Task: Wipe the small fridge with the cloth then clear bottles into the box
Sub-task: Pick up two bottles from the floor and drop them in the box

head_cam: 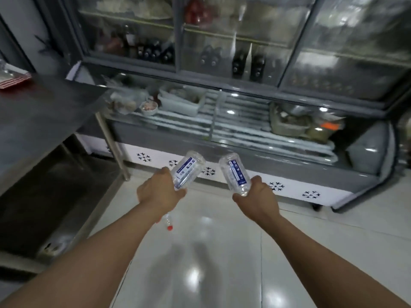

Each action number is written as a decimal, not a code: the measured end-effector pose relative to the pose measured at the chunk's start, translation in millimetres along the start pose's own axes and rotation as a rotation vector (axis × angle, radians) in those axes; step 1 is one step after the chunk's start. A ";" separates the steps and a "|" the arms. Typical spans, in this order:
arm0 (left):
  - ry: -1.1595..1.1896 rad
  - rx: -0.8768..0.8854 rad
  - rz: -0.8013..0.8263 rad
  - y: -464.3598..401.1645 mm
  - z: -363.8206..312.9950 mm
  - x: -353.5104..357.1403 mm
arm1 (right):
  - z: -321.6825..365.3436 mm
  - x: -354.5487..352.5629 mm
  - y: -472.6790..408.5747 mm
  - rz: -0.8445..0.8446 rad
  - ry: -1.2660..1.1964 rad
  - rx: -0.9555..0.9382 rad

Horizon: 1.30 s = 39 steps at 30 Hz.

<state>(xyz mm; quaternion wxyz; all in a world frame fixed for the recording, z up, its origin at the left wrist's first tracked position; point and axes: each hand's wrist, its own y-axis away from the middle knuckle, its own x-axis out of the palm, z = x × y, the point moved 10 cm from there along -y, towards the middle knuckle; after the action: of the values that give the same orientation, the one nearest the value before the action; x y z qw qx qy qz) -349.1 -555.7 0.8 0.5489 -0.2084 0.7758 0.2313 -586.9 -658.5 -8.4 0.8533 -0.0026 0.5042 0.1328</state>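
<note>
Both arms reach out mid-frame. Left hand point(159, 194) grips one water bottle point(189, 170); right hand point(258, 196) grips another water bottle point(234, 173). No box shows. Best to hold tight, then turn slowly to find it.

open floor point(222, 252) ahead, steel table point(44, 112) left

floor point(222, 252): glossy pale tiles | left: steel table point(40, 116) | ahead: glass-fronted display cooler point(244, 121)
</note>
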 end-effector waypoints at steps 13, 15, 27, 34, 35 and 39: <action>-0.097 0.377 0.042 113.6 -327.4 85.3 | -297.3 -193.3 62.1 -0.211 -0.078 0.313; -0.082 0.430 0.053 138.0 -377.9 99.1 | -342.8 -219.7 78.0 -0.237 -0.082 0.362; -0.123 0.759 0.105 228.6 -641.3 167.4 | -557.2 -353.2 131.2 -0.397 -0.125 0.654; -0.076 0.926 0.169 225.8 -784.6 208.5 | -650.2 -422.2 119.2 -0.482 -0.100 0.801; -0.066 0.938 0.194 224.9 -803.4 213.3 | -662.2 -431.8 118.5 -0.490 -0.097 0.825; -0.083 1.025 0.234 230.9 -875.9 225.4 | -706.4 -469.7 114.7 -0.540 -0.102 0.893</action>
<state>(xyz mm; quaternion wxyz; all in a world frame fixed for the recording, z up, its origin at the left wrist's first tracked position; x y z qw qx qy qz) -1213.9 -899.8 71.6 0.5810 0.1842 0.7851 -0.1097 -1434.9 -750.7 63.8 0.7987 0.2381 0.4507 -0.3198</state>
